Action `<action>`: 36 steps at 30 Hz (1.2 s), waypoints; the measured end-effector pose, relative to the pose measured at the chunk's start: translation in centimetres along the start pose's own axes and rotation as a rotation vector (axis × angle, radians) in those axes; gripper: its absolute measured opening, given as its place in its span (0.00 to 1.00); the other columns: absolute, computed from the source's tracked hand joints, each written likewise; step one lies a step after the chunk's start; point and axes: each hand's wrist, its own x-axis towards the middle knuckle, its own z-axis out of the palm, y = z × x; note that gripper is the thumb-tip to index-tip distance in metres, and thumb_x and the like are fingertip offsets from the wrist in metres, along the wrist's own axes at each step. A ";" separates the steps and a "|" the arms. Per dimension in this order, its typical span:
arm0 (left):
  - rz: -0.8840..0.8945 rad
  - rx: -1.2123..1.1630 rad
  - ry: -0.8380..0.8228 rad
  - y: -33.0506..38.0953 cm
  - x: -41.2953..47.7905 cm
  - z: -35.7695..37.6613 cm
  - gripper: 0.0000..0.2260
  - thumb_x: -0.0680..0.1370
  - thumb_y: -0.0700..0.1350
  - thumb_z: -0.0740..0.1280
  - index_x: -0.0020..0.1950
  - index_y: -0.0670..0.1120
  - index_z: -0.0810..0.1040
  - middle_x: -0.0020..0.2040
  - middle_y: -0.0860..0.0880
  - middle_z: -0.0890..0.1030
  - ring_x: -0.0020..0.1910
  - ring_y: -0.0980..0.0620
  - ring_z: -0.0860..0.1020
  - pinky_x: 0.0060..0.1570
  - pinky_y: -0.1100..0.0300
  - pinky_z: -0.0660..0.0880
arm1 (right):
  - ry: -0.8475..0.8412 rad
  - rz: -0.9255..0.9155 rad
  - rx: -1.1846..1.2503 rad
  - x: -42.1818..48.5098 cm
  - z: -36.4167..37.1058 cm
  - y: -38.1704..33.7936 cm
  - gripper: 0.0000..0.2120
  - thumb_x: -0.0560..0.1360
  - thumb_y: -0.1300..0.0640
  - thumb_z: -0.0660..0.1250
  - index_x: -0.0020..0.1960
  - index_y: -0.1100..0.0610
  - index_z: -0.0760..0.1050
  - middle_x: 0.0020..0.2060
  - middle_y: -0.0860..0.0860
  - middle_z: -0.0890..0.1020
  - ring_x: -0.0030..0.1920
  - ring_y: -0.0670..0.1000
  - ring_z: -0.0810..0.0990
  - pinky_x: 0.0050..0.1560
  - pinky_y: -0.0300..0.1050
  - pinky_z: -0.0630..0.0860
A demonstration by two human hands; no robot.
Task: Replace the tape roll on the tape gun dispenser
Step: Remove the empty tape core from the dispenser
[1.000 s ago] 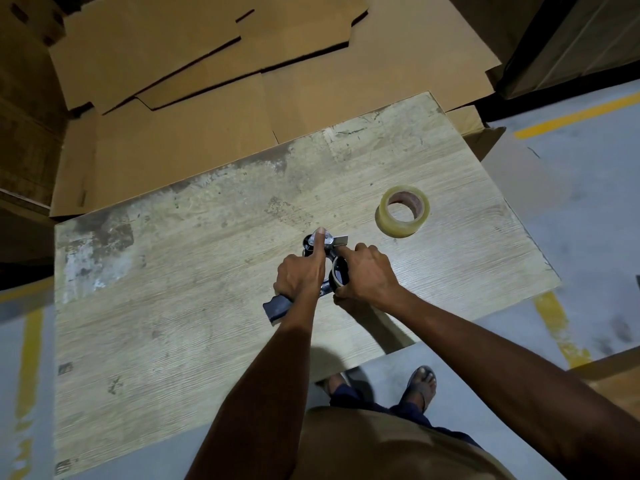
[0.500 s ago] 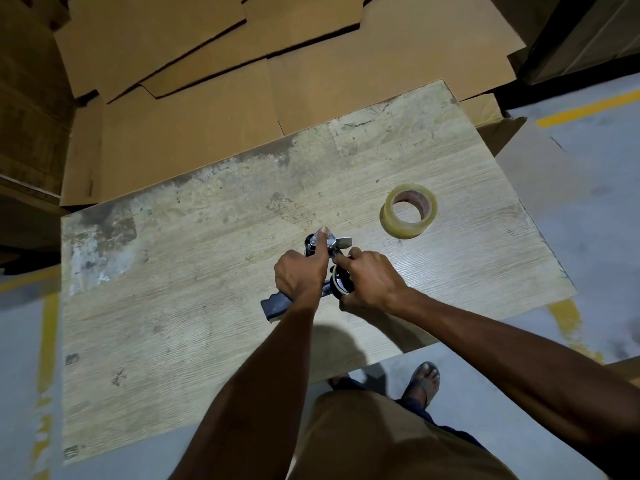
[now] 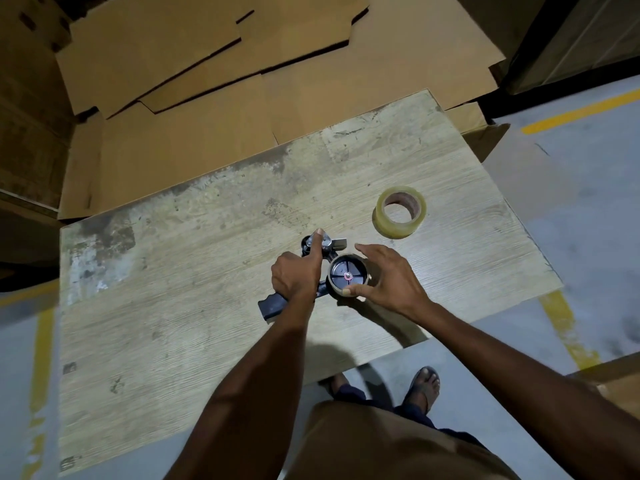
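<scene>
A black tape gun dispenser (image 3: pixel 273 304) lies on its side on the worn wooden table (image 3: pixel 173 306). My left hand (image 3: pixel 298 275) presses down on its body, index finger stretched over the metal front. The dispenser's round black hub (image 3: pixel 347 276) faces up, ringed by a thin brown cardboard core (image 3: pixel 332 284). My right hand (image 3: pixel 388 278) curls around that core, thumb at its near edge and fingers at its far side. A full roll of clear tape (image 3: pixel 400 211) lies flat on the table, apart, to the upper right.
Flattened cardboard sheets (image 3: pixel 225 81) are stacked beyond the table's far edge. Grey floor with yellow lines (image 3: pixel 581 112) surrounds the table. My feet (image 3: pixel 424 382) stand at the near edge.
My right hand has spread away from the hub, which now shows with the brown core around it. The camera has shifted. My left hand stays on the dispenser.
</scene>
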 end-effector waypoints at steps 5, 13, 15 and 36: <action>0.011 0.024 -0.014 -0.2 0.2 0.0 0.47 0.71 0.82 0.55 0.48 0.38 0.84 0.49 0.40 0.84 0.51 0.39 0.82 0.41 0.53 0.73 | 0.227 0.140 0.258 -2.8 3.4 -0.8 0.38 0.74 0.39 0.74 0.77 0.48 0.62 0.70 0.47 0.69 0.70 0.48 0.71 0.67 0.47 0.73; -0.004 -0.002 -0.012 0.0 0.0 -0.1 0.49 0.67 0.85 0.53 0.46 0.39 0.84 0.47 0.41 0.84 0.48 0.40 0.82 0.40 0.53 0.74 | 0.328 0.156 0.408 -1.7 6.9 -1.0 0.45 0.66 0.51 0.82 0.77 0.52 0.65 0.71 0.46 0.73 0.71 0.43 0.72 0.68 0.36 0.72; -0.003 0.005 -0.015 0.1 0.0 -0.2 0.48 0.68 0.84 0.53 0.47 0.40 0.84 0.47 0.41 0.85 0.49 0.40 0.82 0.41 0.52 0.75 | 0.369 0.118 0.398 -1.6 7.2 -0.4 0.42 0.66 0.52 0.82 0.75 0.55 0.69 0.69 0.48 0.75 0.70 0.45 0.75 0.67 0.37 0.73; 0.067 -0.167 0.026 -0.7 4.4 0.1 0.42 0.66 0.83 0.62 0.32 0.40 0.76 0.34 0.44 0.80 0.33 0.45 0.79 0.30 0.58 0.66 | 0.425 0.128 0.443 2.5 10.7 -0.5 0.42 0.60 0.45 0.85 0.70 0.48 0.71 0.65 0.43 0.77 0.66 0.43 0.76 0.66 0.41 0.75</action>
